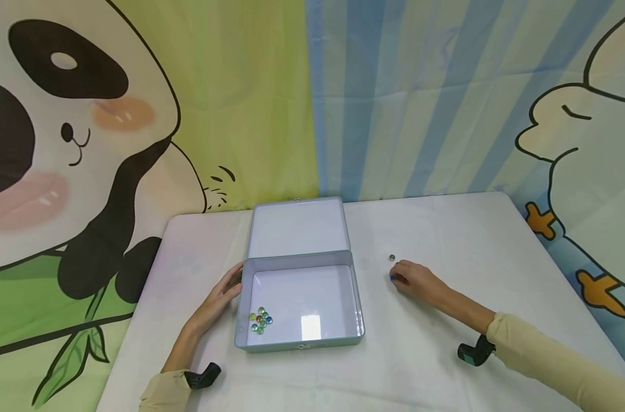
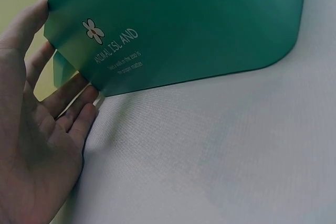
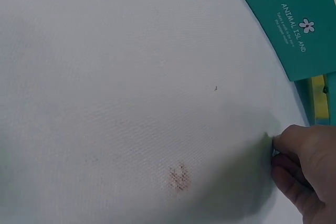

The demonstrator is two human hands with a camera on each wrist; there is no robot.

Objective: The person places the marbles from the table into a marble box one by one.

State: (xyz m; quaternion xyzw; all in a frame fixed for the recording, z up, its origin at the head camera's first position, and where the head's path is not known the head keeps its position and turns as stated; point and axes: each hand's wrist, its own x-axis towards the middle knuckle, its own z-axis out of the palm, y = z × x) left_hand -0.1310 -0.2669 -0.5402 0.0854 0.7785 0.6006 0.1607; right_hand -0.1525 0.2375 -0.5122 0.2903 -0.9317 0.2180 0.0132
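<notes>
A green tin box stands with its lid raised at the back. Several glass marbles lie together in its front left part. With fingers extended, my left hand touches the box's left side; the left wrist view shows the fingertips along the printed green wall. To the right of the box, my right hand is low over the table and pinches a blue marble, mostly covered by the fingers. Just beyond that hand lies another marble, dark greyish.
A white cloth covers the table. Behind it hangs a printed curtain with a panda and a white bird. Small brownish stains mark the cloth in the right wrist view. Each wrist wears a black camera.
</notes>
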